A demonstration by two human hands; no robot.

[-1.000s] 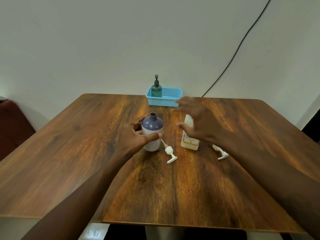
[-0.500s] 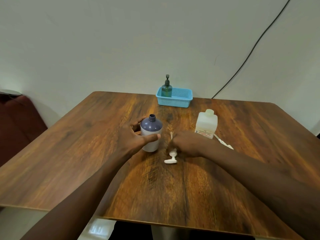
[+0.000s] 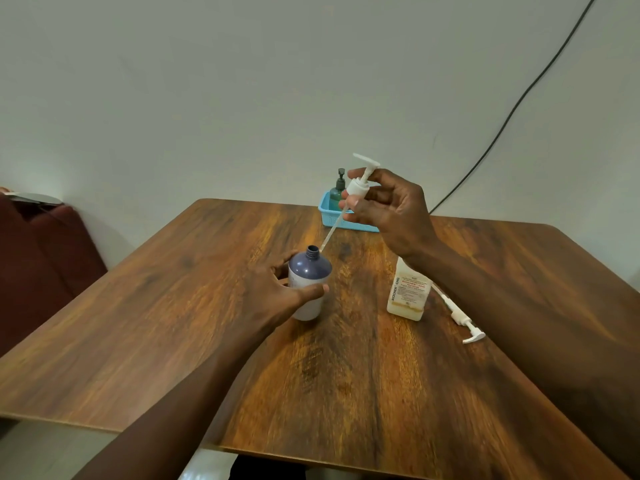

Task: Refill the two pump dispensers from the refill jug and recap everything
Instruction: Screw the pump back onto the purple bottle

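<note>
Head view: left hand (image 3: 277, 296) wraps the purple bottle (image 3: 310, 270), thumb across the front, fingers curled round the back. The bottle stands upright on the wooden table (image 3: 173, 323) with its neck uncapped. Right hand (image 3: 388, 209) is raised above and behind the bottle, pinching a white pump (image 3: 358, 187) at its collar between thumb and fingertips, other fingers loosely spread. The pump is tilted, nozzle up. Its dip tube slants down-left and the tip sits just beside the open neck; can't tell if it's inside. Labelled clear bottle (image 3: 408, 296) stands right of the purple one, top hidden by the right forearm. Second white pump (image 3: 459, 316) lies flat just right of it. Blue basket (image 3: 325, 216) sits at the far edge with a green dispenser (image 3: 336, 194) in it.
</note>
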